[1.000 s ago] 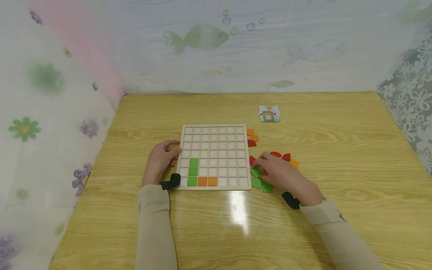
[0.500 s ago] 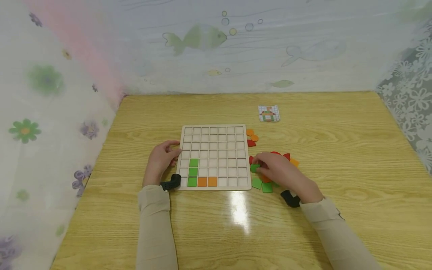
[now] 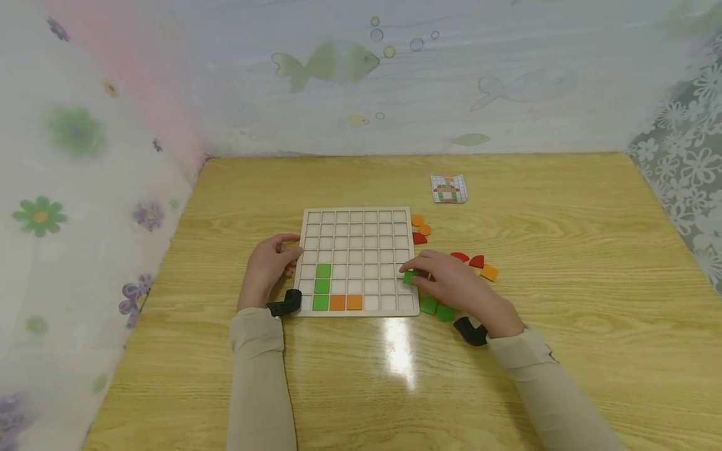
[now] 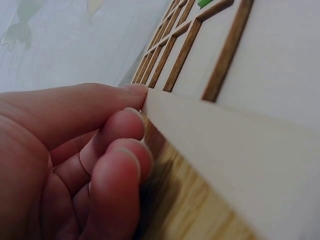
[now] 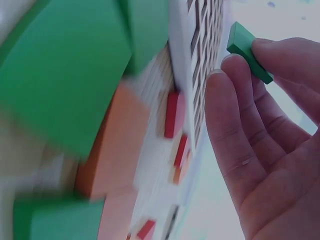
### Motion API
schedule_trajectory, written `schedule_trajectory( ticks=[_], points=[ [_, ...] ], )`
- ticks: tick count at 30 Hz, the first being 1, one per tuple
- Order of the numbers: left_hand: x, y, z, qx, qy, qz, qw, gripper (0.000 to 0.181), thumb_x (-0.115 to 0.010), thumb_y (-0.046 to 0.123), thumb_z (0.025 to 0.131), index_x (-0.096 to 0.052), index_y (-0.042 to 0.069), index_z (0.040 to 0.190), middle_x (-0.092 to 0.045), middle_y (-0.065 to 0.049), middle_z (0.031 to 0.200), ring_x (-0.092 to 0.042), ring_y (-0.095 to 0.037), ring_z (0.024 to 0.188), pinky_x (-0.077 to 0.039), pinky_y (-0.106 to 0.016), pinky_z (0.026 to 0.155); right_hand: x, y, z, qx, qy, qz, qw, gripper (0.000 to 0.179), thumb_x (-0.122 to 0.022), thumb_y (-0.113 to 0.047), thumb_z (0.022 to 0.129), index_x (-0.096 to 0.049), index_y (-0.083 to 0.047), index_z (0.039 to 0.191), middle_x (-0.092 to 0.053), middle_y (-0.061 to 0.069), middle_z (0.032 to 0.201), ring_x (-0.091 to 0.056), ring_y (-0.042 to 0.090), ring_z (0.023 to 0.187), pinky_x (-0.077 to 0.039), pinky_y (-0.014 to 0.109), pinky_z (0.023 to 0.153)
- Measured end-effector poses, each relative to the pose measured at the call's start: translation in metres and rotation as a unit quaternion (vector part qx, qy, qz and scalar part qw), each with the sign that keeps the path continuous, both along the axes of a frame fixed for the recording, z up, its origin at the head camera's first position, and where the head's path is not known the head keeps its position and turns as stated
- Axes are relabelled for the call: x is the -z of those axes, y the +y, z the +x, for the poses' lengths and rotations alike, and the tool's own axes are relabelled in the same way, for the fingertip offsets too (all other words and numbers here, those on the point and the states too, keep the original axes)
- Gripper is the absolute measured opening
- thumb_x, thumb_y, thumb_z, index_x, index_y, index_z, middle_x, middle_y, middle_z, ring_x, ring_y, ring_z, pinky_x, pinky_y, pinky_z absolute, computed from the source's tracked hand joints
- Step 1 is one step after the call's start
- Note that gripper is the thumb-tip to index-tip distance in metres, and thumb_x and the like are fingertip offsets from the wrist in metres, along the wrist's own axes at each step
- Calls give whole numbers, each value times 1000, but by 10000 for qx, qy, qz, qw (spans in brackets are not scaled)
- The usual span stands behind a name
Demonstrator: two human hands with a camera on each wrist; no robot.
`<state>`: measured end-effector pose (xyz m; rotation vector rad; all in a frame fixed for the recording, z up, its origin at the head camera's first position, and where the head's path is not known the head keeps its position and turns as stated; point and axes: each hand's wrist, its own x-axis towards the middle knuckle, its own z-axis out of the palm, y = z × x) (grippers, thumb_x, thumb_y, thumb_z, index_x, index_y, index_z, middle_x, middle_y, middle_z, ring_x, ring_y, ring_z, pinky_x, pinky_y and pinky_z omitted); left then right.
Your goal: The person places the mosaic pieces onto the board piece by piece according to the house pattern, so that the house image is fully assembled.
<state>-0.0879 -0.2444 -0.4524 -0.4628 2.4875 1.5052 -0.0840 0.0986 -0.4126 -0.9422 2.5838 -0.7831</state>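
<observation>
The work in hand looks like carrying a green tile (image 3: 408, 277) onto the gridded board (image 3: 356, 210), and care at the edge is what this step seems to call for. The tile shows over the board's right rim and last column, so it is best kept clear of the raised dividers until it sits above a bare cell. Then turning its sides parallel to the cell walls, lowering it level and letting go softly should seat it without a nudge to the three green squares (image 3: 322, 285) and two orange squares (image 3: 337, 302) in the lower left cells. Keeping the board steady would help too.

The right hand (image 3: 459, 285) has its fingers (image 5: 225, 115) drawn together on the tile, parted only by what they pinch; in the right wrist view the tile is caught near the tips, with much of it sticking out past them, and one finger looks free of it. Beneath and beside this hand, loose green pieces (image 3: 428, 305) lie on the tabletop (image 3: 338, 376).

The left hand (image 3: 267, 266) is loosely bent at the board's left side. One tip touches the edge in the left wrist view, and the other fingers curl slackly below, with no firm grip showing.
</observation>
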Motion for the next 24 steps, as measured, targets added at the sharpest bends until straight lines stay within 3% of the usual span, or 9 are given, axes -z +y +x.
schedule_trajectory(
  ticks=[8, 18, 24],
  points=[
    [-3, -1, -2, 2, 33, -34, 10000, 36, -61, 27, 85, -56, 20, 120, -55, -10, 80, -54, -17, 55, -51, -28, 52, 1, -25, 1, -280, 287, -11, 9992, 19, -56, -17, 89, -67, -19, 104, -56, -11, 89, -47, 6, 70, -43, 21, 61],
    [-2, 0, -1, 33, 48, 24, 10000, 36, -62, 25, 85, -56, 18, 120, -55, -9, 77, -52, -16, 52, -49, -28, 49, 3, -51, 5, -72, -56, 245, 9997, 17, -62, -22, 85, -65, -16, 100, -59, -10, 82, -52, 5, 73, -45, 23, 67],
    [-1, 0, 0, 36, 50, 23, 10000, 35, -62, 25, 85, -56, 17, 119, -56, -9, 77, -53, -16, 52, -49, -28, 49, 8, -62, 8, -223, -123, 416, 9988, 14, -62, -21, 84, -66, -18, 98, -58, -12, 81, -50, 4, 72, -44, 20, 67]
  ],
)
